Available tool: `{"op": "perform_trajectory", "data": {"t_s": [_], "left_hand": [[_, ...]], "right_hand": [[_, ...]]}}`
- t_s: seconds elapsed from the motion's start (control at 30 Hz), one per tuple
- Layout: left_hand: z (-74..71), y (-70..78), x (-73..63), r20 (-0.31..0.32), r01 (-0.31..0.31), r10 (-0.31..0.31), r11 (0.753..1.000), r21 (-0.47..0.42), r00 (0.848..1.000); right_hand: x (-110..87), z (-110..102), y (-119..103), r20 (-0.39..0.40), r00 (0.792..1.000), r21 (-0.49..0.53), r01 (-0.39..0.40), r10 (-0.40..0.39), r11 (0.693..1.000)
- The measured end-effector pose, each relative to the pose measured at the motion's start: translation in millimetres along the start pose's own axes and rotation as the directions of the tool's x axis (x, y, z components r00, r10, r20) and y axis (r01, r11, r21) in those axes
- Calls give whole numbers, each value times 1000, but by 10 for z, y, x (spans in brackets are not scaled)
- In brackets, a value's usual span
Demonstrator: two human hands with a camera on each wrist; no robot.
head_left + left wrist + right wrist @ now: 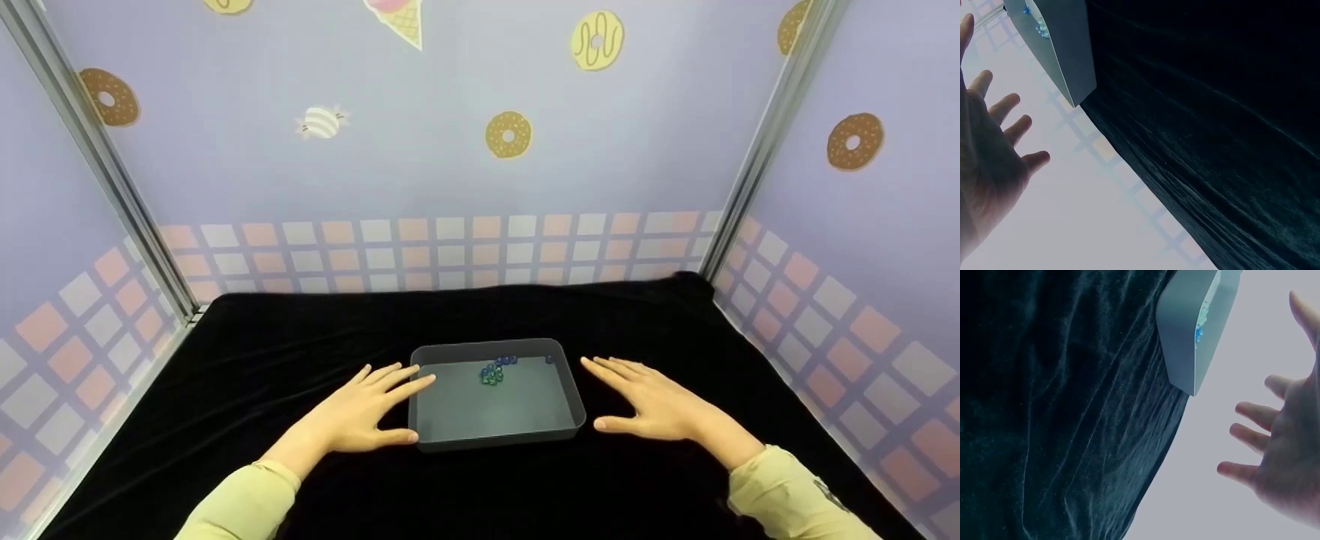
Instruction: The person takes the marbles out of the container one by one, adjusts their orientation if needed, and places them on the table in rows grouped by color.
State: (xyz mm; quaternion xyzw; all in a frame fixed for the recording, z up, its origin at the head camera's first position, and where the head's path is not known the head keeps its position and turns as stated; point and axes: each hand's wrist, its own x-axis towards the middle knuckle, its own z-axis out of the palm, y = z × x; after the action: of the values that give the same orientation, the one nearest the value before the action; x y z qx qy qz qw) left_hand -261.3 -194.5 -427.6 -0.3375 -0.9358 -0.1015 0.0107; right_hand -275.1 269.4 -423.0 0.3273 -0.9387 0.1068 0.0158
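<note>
A grey rectangular tray lies on black cloth in front of the person. Inside it, toward the back, sits a small cluster of green glass beads with blue ones beside them; a single blue bead is near the back right corner. The left hand, fingers spread, hovers at the tray's left side with its fingertips over or by the rim; contact cannot be told. To the right of the tray, the right hand is held apart from it with straight fingers. Neither hand holds anything.
Black velvet cloth with soft wrinkles covers the surface. A patterned back wall and two side walls enclose it, with metal posts at the corners. Light yellow-green sleeves cover both forearms.
</note>
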Motion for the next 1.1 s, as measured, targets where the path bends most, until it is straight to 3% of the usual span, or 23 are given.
{"op": "perform_trajectory", "data": {"t_s": [0.27,0.53,0.93,1.1], "left_hand": [[8,-28,87,-40,12,-13,1000,-15,999],[-41,-41,216,-28,31,-32,999,-25,999],[-45,-21,388,-36,37,-39,999,-36,999],[-15,-16,446,-33,50,-51,998,-46,998]], "right_hand": [[70,33,21,-26,1000,46,-13,14,999],[148,31,37,-52,997,81,-45,49,996],[244,164,83,3,979,150,-203,205,967],[286,236,96,-10,971,159,-233,237,960]]}}
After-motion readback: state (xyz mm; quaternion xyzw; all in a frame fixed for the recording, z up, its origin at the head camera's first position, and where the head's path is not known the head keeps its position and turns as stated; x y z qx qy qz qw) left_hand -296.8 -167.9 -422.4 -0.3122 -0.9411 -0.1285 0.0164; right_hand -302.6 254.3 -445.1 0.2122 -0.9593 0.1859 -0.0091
